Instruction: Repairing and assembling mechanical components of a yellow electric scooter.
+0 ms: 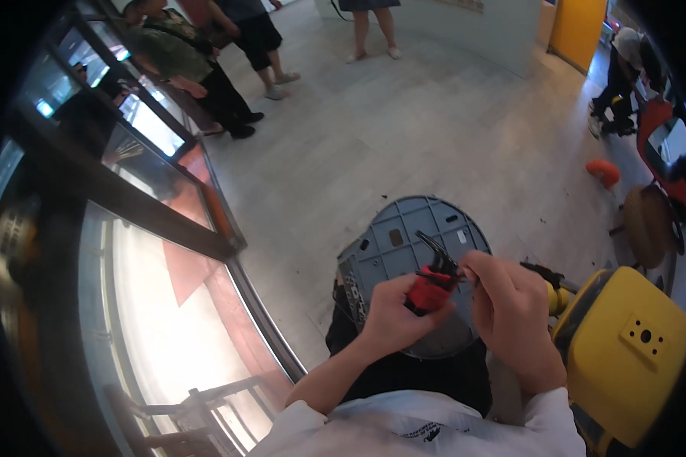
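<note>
In my left hand (396, 324) I grip a red-and-black piece (430, 289), its kind unclear, with black wire-like strands reaching up and away from it. My right hand (507, 301) is closed beside it, thumb and fingertips pinched near the black strands. What those fingertips hold is too small to tell. Beneath both hands lies a grey rounded plastic panel (404, 263) with ribs and cut-outs, over my legs. My left forearm and hand cover part of its near side.
A yellow box-like case (636, 335) with a holed plate stands close at my right. Glass doors with a dark frame (160, 206) run along the left. Several people stand at the far side. An orange-red object (604, 173) lies on the floor near a brown stool (648, 225).
</note>
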The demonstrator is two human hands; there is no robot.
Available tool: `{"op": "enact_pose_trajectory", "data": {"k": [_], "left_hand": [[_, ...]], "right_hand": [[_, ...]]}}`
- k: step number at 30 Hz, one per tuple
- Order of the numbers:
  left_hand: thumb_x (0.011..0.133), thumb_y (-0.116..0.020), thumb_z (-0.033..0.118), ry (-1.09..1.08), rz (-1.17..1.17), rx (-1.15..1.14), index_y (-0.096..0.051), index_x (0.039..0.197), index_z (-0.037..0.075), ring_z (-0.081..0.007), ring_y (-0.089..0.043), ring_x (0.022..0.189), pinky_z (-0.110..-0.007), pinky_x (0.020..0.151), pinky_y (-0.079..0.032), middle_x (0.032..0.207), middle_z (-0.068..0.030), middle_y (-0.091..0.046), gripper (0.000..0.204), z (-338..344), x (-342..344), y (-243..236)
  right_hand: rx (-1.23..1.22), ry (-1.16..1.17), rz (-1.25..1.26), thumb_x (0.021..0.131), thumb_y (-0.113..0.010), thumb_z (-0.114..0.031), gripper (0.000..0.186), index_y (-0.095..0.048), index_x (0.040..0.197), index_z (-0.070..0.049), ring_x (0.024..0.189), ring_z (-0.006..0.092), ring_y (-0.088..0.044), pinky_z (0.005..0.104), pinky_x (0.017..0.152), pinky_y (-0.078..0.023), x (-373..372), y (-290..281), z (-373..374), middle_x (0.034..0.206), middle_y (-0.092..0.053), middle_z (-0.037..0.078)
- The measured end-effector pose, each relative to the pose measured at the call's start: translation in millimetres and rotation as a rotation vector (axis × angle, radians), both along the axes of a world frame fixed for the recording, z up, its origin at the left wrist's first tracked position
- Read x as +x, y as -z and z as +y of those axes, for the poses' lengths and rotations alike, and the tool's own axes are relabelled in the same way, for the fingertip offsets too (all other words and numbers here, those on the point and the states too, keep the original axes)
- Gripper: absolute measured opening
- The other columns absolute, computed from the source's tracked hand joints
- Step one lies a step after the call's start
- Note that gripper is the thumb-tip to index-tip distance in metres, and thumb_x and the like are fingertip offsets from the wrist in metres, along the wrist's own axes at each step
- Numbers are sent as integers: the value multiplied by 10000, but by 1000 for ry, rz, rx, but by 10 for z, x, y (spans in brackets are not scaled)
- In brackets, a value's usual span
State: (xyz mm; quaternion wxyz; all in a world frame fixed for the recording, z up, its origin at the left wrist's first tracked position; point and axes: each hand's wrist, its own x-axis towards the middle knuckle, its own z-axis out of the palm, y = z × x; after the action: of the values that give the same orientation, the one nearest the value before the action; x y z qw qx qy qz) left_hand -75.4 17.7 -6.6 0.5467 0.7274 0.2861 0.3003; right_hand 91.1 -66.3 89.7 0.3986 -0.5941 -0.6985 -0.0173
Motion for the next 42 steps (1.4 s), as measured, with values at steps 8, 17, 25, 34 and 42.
{"op": "enact_pose_trajectory", "data": {"k": [8,17,25,34,42], "left_hand": [[760,-890,221,-36,84,74,-764,1000,46,-149,-675,716,-321,708,-547,800,-104,-721,323,3,28,-56],[769,-894,158,-13,-37,21,-761,1005,9,-56,-611,725,-259,679,-516,755,-45,-704,309,50,42,-69],[784,-883,202,25,-17,18,-763,1009,21,-89,-674,755,-281,727,-546,820,-74,-754,313,-32,12,-27],[812,-866,207,20,-7,55,-762,1047,35,-106,-686,762,-291,738,-547,837,-95,-752,310,-109,-54,-3],[793,-877,218,-111,58,228,-764,978,30,-120,-664,708,-317,688,-547,778,-103,-734,286,104,24,-192]], "right_hand": [[86,111,-78,702,-704,53,385,-609,1073,11,669,305,-654,402,602,-520,-48,136,-57,755,-603,108],[66,106,5,874,-643,95,188,-630,1024,-18,637,336,-677,380,560,-513,8,46,-48,768,-653,140],[-95,18,-41,790,-665,78,299,-622,1077,9,889,343,-733,405,762,-587,22,127,-200,890,-698,163],[-54,37,27,756,-649,105,338,-612,1087,47,1147,331,-701,398,957,-580,-200,337,-380,1126,-728,188],[20,281,177,840,-547,108,313,-679,1088,-31,913,384,-687,454,789,-544,245,-104,-133,986,-688,186]]}}
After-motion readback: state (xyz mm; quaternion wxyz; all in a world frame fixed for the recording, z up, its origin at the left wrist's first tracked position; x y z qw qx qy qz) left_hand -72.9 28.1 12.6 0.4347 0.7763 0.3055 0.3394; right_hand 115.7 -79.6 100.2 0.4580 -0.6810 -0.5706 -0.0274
